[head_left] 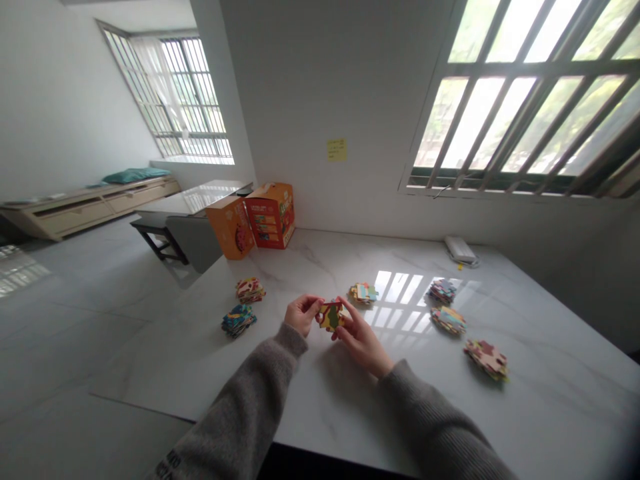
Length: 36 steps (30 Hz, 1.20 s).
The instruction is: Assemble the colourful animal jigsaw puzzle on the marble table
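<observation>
Above the middle of the white marbled table (pixel 300 410), both hands grip a jigsaw puzzle piece (pixel 331 316) patterned in yellow, red and green. My left hand (pixel 301 313) pinches its left edge between thumb and fingers. Along its right side, my right hand (pixel 359 337) holds it with the thumb in front. Whether more pieces lie behind it, I cannot tell. Left of my hands are a red and cream stack of pieces (pixel 250 290) and a blue-green stack (pixel 239 321). Just beyond my right hand sits a stack with pale blue and tan (pixel 363 293).
Three more stacks stand at the right: a purplish one (pixel 442 291), a pastel one (pixel 449 320) and a pinkish-brown one (pixel 487 360). An orange box (pixel 271 217) stands at the table's back left. Near the wall lies a white device with a cord (pixel 461 250).
</observation>
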Available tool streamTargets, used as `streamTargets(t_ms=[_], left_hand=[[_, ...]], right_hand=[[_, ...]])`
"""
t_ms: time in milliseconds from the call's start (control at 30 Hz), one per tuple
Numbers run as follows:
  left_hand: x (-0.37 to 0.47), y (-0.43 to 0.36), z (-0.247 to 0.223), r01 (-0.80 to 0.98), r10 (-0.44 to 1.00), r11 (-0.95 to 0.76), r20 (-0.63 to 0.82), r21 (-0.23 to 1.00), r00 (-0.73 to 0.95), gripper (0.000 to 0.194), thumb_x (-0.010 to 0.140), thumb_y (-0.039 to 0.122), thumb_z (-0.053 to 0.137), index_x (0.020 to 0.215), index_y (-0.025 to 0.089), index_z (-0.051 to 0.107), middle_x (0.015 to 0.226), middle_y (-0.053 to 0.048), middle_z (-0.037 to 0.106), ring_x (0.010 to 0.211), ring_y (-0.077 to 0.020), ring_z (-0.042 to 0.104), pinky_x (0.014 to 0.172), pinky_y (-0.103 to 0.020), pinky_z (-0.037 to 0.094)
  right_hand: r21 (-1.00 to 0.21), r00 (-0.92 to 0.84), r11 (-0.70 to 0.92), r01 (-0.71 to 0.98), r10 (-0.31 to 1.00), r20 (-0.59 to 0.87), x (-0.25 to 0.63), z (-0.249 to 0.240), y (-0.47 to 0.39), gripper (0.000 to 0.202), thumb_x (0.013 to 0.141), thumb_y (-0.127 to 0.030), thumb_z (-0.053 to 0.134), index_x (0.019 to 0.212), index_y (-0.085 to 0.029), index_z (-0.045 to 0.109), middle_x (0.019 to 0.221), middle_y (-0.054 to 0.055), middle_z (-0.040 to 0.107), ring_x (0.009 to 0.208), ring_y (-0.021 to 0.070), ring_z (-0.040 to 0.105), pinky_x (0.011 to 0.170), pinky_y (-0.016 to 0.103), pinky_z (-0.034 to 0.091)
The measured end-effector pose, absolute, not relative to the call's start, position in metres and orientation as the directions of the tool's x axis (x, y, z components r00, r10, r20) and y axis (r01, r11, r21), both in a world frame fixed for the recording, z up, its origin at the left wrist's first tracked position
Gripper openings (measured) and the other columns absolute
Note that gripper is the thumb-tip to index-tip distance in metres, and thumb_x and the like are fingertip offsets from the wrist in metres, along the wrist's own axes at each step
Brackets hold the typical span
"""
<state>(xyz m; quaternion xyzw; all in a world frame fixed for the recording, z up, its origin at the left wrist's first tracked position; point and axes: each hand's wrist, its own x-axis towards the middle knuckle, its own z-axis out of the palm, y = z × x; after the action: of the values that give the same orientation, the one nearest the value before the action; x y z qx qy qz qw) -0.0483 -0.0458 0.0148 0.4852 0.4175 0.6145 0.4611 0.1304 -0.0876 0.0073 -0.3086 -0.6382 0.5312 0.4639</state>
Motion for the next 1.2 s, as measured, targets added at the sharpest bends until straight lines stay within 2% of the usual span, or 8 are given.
streamTargets(t_ms=[167, 300, 433, 533, 633, 800, 1033, 1200], left_hand=[[-0.05, -0.044, 0.013, -0.16, 0.97, -0.231, 0.214, 0.96, -0.117, 0.05, 0.067, 0.06, 0.08, 0.076, 0.011, 0.07, 0.06, -0.002, 0.065, 0.049, -0.0103, 0.056, 0.048, -0.022, 0.048], [-0.048, -0.049, 0.014, -0.213, 0.971, -0.231, 0.238, 0.949, 0.004, 0.057, 0.075, 0.059, 0.075, 0.104, 0.01, 0.069, 0.068, -0.002, 0.067, 0.054, -0.0114, 0.06, 0.054, -0.024, 0.052], [-0.046, -0.053, 0.013, -0.147, 0.955, -0.238, 0.259, 0.96, 0.143, 0.055, 0.079, 0.049, 0.076, 0.116, 0.01, 0.068, 0.075, -0.004, 0.07, 0.061, -0.0121, 0.062, 0.059, -0.024, 0.053], [-0.047, -0.052, 0.012, -0.078, 0.963, -0.216, 0.226, 0.973, 0.148, 0.044, 0.08, 0.048, 0.074, 0.105, 0.011, 0.073, 0.086, -0.009, 0.073, 0.073, -0.0161, 0.067, 0.068, -0.028, 0.056], [-0.049, -0.05, 0.01, -0.04, 0.963, -0.204, 0.208, 0.978, 0.172, 0.041, 0.079, 0.048, 0.074, 0.098, 0.012, 0.075, 0.09, -0.009, 0.073, 0.079, -0.0183, 0.068, 0.071, -0.028, 0.055], [-0.048, -0.05, 0.0, 0.01, 0.935, -0.186, 0.174, 0.982, 0.309, 0.046, 0.077, 0.049, 0.075, 0.106, 0.013, 0.069, 0.075, -0.003, 0.068, 0.064, -0.0133, 0.061, 0.06, -0.024, 0.048], [-0.04, -0.054, -0.01, 0.447, 0.845, -0.467, 0.237, 0.763, 0.479, 0.018, 0.079, 0.031, 0.075, 0.07, 0.017, 0.066, 0.075, -0.002, 0.064, 0.075, -0.0164, 0.057, 0.073, -0.029, 0.046], [-0.058, -0.058, -0.001, 0.498, 0.835, -0.541, 0.365, 0.677, 0.411, 0.016, 0.09, 0.029, 0.06, 0.096, 0.018, 0.071, 0.089, -0.006, 0.069, 0.086, -0.0197, 0.06, 0.086, -0.033, 0.045]], right_hand=[[-0.936, -0.372, 0.337, 0.097, 0.885, 0.28, 0.139, 0.015, -0.086, 0.063, 0.096, -0.037, 0.056, 0.151, -0.022, 0.031, 0.089, 0.004, 0.07, 0.08, 0.0179, 0.067, 0.082, 0.037, 0.052], [-0.898, -0.238, 0.375, 0.229, 0.916, 0.322, 0.14, 0.017, -0.084, 0.058, 0.092, -0.036, 0.061, 0.142, -0.02, 0.037, 0.082, 0.002, 0.071, 0.079, 0.0196, 0.068, 0.081, 0.037, 0.052], [-0.791, -0.092, 0.415, 0.45, 0.902, 0.421, 0.14, 0.009, -0.087, 0.044, 0.08, -0.036, 0.073, 0.114, -0.021, 0.048, 0.077, 0.0, 0.065, 0.07, 0.0187, 0.062, 0.07, 0.033, 0.05], [-0.64, -0.216, 0.485, 0.596, 0.864, 0.455, 0.144, 0.007, -0.092, 0.033, 0.075, -0.034, 0.077, 0.092, -0.023, 0.05, 0.078, 0.0, 0.064, 0.072, 0.0191, 0.059, 0.074, 0.036, 0.049], [-0.636, -0.288, 0.525, 0.565, 0.848, 0.444, 0.152, 0.01, -0.094, 0.024, 0.083, -0.029, 0.069, 0.098, -0.022, 0.052, 0.082, 0.001, 0.064, 0.077, 0.0194, 0.06, 0.079, 0.037, 0.049], [-0.77, -0.392, 0.544, 0.332, 0.823, 0.412, 0.162, 0.016, -0.096, 0.047, 0.093, -0.022, 0.052, 0.138, -0.024, 0.039, 0.111, 0.008, 0.064, 0.092, 0.0181, 0.063, 0.082, 0.034, 0.052], [-0.453, -0.484, 0.575, 0.681, 0.818, 0.311, 0.163, 0.011, -0.129, 0.005, 0.087, -0.019, 0.065, 0.087, -0.023, 0.062, 0.095, 0.005, 0.064, 0.097, 0.0236, 0.055, 0.09, 0.041, 0.045], [-0.433, -0.485, 0.564, 0.703, 0.825, 0.288, 0.168, 0.015, -0.144, 0.01, 0.089, -0.017, 0.064, 0.095, -0.024, 0.066, 0.1, 0.005, 0.064, 0.1, 0.0235, 0.054, 0.092, 0.041, 0.044]])
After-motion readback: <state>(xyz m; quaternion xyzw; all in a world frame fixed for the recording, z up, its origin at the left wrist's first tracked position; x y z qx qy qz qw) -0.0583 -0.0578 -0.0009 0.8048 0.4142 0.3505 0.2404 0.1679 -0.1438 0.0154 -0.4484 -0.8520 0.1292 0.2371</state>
